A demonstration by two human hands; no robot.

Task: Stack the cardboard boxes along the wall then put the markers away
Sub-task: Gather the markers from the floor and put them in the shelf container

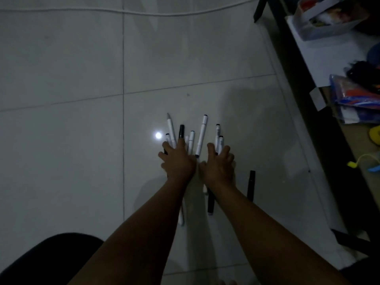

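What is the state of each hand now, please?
Left hand: open, fingers spread flat over the markers on the floor.
Right hand: open, fingers spread over markers, nothing gripped.

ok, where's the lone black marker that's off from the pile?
In the head view, the black marker lies alone on the tiled floor, just right of the right forearm and behind the right hand, toward the dark furniture edge.

Pale tiled floor (82,58): markers (202,132) scattered, white cord (123,11) along far edge.
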